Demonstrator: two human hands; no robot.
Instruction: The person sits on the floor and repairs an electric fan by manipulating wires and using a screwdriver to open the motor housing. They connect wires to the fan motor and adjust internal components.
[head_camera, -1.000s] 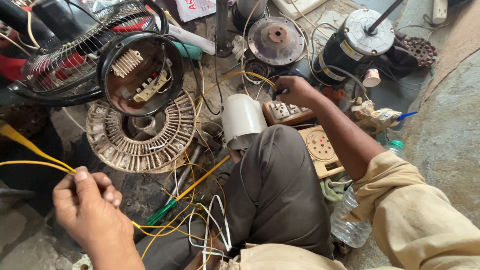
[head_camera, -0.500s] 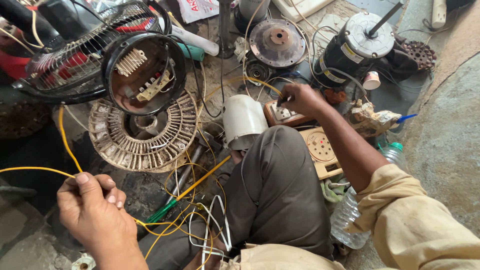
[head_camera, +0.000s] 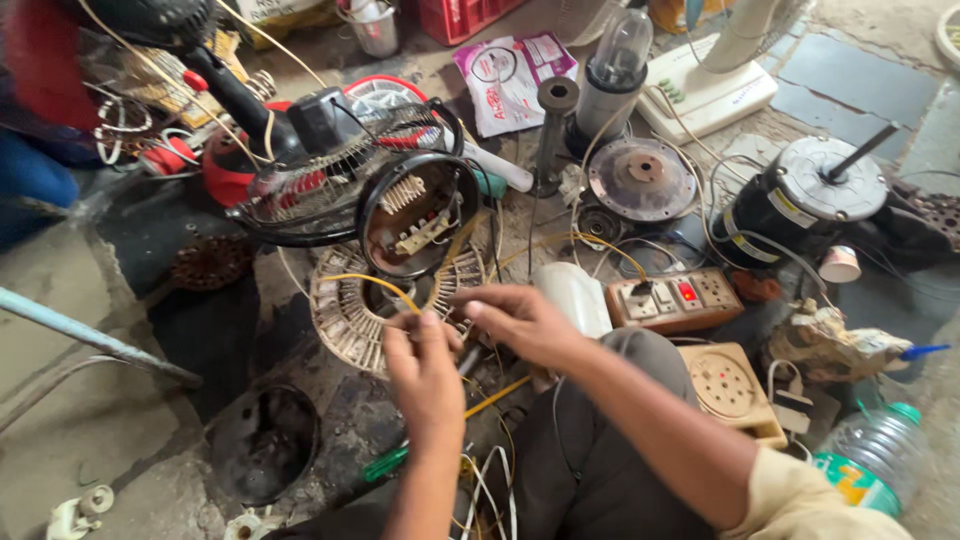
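Item: yellow insulated wire (head_camera: 372, 282) — thin, light and springy, likely to hold its curl and whip back if let go. It arcs over the round stator winding (head_camera: 350, 312) on the floor, in front of your knees.

Your left hand (head_camera: 425, 368) is closed, fingertips pinching the wire near its end. Your right hand (head_camera: 520, 318) meets it just beside, fingers curled in; whether it grips the same strand you cannot tell from here. Best hold, by my judgement: on the insulation close to the end, not mid-loop.

Surroundings: open fan motor housing (head_camera: 418, 215) with its wire guard (head_camera: 320, 180) directly behind; switch-and-socket board (head_camera: 676, 300) to your right; green-handled screwdriver (head_camera: 385, 462) by your leg.

Room — tight. Loose leads crowd the floor, and the winding's fine edges could snag.
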